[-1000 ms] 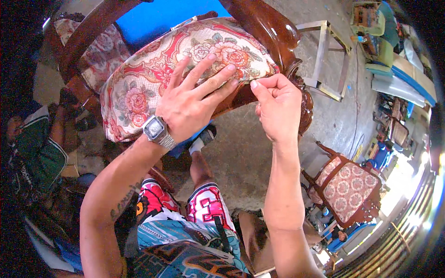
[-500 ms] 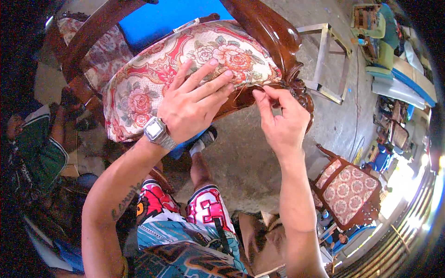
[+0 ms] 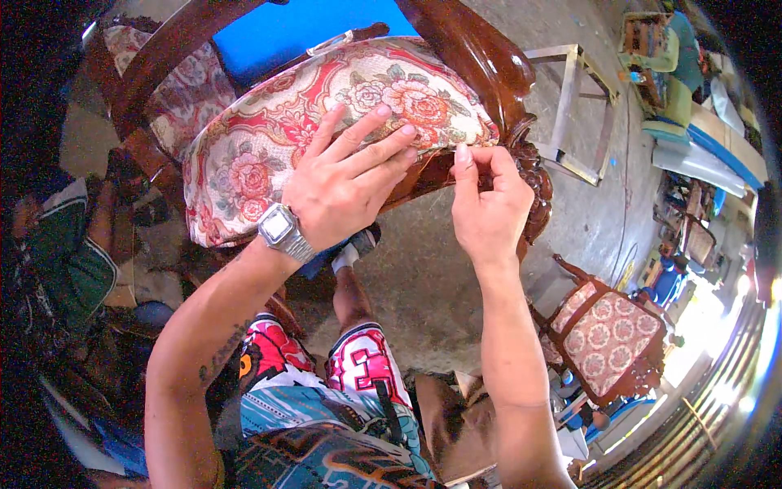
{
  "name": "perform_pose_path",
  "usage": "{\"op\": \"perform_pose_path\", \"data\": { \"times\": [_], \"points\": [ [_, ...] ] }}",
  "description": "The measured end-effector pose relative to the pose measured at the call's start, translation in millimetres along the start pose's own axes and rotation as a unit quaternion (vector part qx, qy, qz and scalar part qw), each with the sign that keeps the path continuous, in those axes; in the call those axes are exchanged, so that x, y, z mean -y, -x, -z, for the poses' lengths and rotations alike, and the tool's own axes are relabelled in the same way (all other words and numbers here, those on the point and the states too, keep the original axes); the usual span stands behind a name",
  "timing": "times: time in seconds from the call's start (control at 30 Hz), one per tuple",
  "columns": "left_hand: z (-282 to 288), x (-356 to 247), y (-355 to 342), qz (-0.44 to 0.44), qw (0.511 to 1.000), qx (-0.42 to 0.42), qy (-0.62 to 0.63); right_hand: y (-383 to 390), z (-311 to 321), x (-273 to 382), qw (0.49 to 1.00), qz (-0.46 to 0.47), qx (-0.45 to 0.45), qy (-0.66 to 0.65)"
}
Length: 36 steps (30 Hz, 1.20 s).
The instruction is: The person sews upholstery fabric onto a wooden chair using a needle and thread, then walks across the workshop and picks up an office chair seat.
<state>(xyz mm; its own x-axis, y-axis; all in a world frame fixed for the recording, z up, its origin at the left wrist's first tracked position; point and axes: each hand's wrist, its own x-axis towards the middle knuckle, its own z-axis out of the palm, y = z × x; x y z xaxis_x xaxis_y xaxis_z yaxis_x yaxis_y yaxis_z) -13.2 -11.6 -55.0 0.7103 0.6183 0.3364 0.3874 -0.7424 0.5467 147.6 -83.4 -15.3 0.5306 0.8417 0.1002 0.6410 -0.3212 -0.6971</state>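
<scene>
A floral upholstered seat (image 3: 244, 175) curves across the upper middle, set in a glossy carved dark-wood frame (image 3: 481, 49), with a bright blue surface (image 3: 301, 24) behind it. My left hand (image 3: 342, 183), wearing a silver watch, lies on the fabric near its front edge, fingers stretched out and slightly apart. My right hand (image 3: 489, 200) is just right of it, thumb and curled index finger closed at the fabric's lower edge beside the carved wood. What those fingertips hold is too small to make out.
Another floral-covered piece (image 3: 179, 98) is at upper left, beside a person in dark green (image 3: 85, 273). An open metal frame (image 3: 562, 114) stands to the right. An upholstered chair (image 3: 607, 342) is at lower right; stacked furniture and boards (image 3: 692, 143) line the far right.
My right hand dipped from the fabric's edge half a second ago and is now slightly higher again, its thumb more upright. My left hand stays spread on the seat with little movement.
</scene>
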Motion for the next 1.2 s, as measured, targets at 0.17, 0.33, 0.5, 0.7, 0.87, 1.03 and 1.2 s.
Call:
{"op": "perform_pose_path", "data": {
  "times": [0.17, 0.33, 0.5, 0.7, 0.87, 1.03, 1.2],
  "points": [
    [-1, 1, 0, 0.000, 1.000, -0.003, 0.007, -4, 7, 4, 0.999, 0.039, 0.010, 0.027],
    [-1, 2, 0, -0.006, 1.000, 0.009, -0.010, -5, 1, -2, 0.989, 0.110, -0.017, 0.095],
    [-1, 2, -1, 0.001, 1.000, -0.007, 0.007, 8, -14, -3, 0.997, -0.028, -0.057, -0.035],
    [-1, 0, -5, 0.003, 1.000, -0.004, 0.010, 6, -5, 1, 0.999, 0.004, -0.033, -0.014],
    [0, 0, -4, 0.007, 1.000, 0.001, 0.007, 0, -1, -3, 0.993, 0.091, -0.062, 0.036],
    [0, 2, -2, 0.007, 1.000, 0.009, 0.022, 6, -11, -4, 0.997, 0.001, -0.057, 0.054],
    [0, 4, -3, 0.014, 0.999, -0.016, 0.043, 12, -17, 1, 0.997, -0.049, -0.057, 0.018]
  ]
}}
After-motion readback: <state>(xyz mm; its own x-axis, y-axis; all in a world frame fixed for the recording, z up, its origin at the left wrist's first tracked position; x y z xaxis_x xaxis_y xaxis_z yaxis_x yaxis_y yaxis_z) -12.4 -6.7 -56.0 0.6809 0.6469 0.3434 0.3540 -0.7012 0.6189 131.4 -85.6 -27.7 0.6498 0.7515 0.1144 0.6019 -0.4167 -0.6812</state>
